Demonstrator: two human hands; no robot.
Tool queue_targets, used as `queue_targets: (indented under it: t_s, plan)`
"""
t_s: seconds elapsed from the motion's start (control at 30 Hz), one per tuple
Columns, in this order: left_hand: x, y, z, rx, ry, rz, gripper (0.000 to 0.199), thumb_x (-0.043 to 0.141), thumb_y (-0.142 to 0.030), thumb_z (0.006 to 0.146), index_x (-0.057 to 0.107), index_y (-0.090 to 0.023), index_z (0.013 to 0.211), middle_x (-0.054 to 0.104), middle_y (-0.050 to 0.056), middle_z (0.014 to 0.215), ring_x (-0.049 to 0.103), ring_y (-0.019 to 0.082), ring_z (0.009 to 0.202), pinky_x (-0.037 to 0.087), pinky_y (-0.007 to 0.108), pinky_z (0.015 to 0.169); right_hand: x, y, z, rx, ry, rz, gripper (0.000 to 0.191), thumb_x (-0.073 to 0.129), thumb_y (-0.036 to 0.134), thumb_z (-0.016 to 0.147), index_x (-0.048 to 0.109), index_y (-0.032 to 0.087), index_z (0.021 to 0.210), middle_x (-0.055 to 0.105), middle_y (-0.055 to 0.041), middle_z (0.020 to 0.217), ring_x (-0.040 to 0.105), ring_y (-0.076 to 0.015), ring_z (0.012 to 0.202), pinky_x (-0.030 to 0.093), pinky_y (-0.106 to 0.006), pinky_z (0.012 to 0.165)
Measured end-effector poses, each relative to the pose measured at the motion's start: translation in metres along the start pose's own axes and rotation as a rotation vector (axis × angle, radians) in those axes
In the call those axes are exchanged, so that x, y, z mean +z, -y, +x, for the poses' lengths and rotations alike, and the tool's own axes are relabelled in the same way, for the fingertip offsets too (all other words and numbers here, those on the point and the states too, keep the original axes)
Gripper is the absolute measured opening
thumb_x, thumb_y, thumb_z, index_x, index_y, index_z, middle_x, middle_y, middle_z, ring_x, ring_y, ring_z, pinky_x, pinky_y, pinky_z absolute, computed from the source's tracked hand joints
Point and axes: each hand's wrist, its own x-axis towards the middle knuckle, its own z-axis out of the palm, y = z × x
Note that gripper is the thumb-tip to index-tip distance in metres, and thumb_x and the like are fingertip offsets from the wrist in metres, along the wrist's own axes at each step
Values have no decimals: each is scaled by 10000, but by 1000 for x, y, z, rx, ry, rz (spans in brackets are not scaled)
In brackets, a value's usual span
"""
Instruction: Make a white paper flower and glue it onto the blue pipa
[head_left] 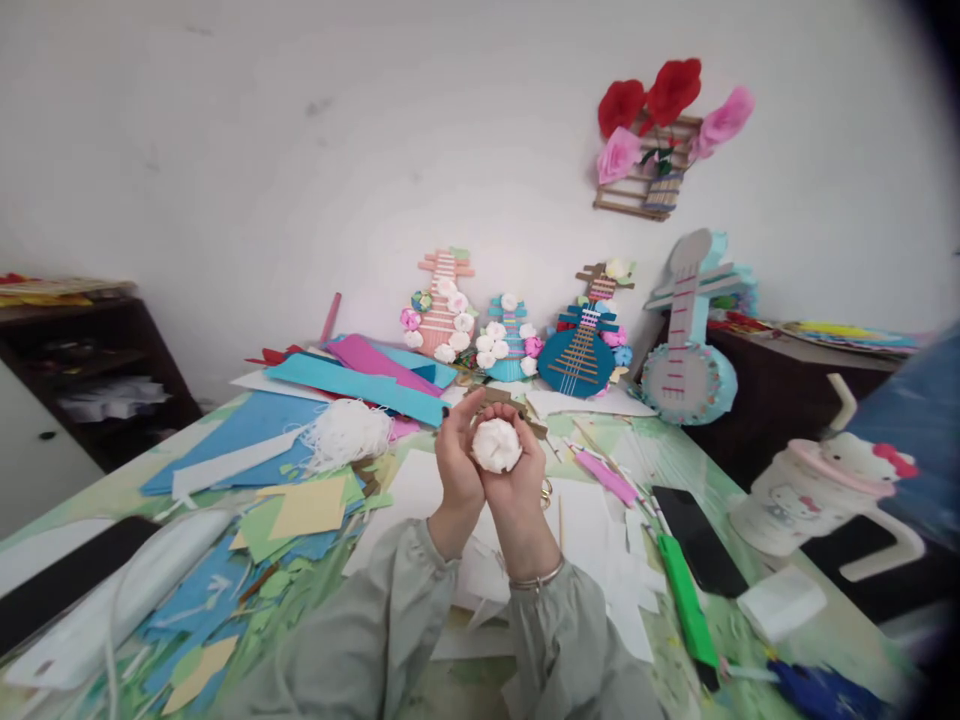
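Note:
A round white paper flower (496, 445) rests in my two cupped hands, above the middle of the table. My left hand (459, 475) curves round its left side, fingers pointing up and away from me. From the right, my right hand (519, 490) cradles it with the palm turned up and the fingers curled behind it. The heels of both hands touch below the flower. White paper sheets (472, 575) lie under my wrists.
Decorated paper lutes (576, 358) lean on the wall behind. Coloured card (360, 385), white string (346, 435) and scraps (300, 515) lie left. A green cutter (686, 605), a phone (697, 540) and a handled cup (810, 495) stand or lie right.

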Motion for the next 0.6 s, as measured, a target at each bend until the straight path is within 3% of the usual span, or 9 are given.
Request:
queue_targets:
  t_s: [0.1, 0.2, 0.37, 0.6]
  plan:
    - [2, -7, 3, -51, 129, -16, 510, 409, -515, 857, 667, -105, 1018, 706, 100, 840, 662, 197, 816, 508, 309, 784, 0, -2, 0, -23, -12, -6, 66, 639, 241, 759, 668, 183, 773, 713, 4, 773, 660, -120, 756, 517, -270, 794]
    - [-1, -9, 6, -28, 163, 17, 539, 383, -551, 866, 669, -118, 1009, 701, 85, 798, 657, 184, 778, 508, 293, 757, 2, -7, -1, -32, -23, -28, 109, 649, 263, 758, 689, 162, 763, 726, -30, 783, 670, -144, 769, 516, -286, 779]
    - [-7, -9, 13, 45, 95, 136, 488, 409, -519, 870, 695, -134, 958, 707, 97, 991, 646, 158, 811, 500, 242, 728, 8, -14, -5, -59, -49, -64, 160, 655, 287, 746, 704, 139, 709, 736, -66, 780, 676, -173, 759, 517, -309, 767]
    - [-8, -13, 12, 51, -69, 185, 554, 340, -520, 888, 711, -115, 813, 732, 130, 938, 682, 192, 777, 516, 282, 696, 9, -18, -12, -45, -71, -36, 119, 641, 246, 732, 695, 142, 722, 726, -60, 763, 674, -165, 742, 521, -290, 752]
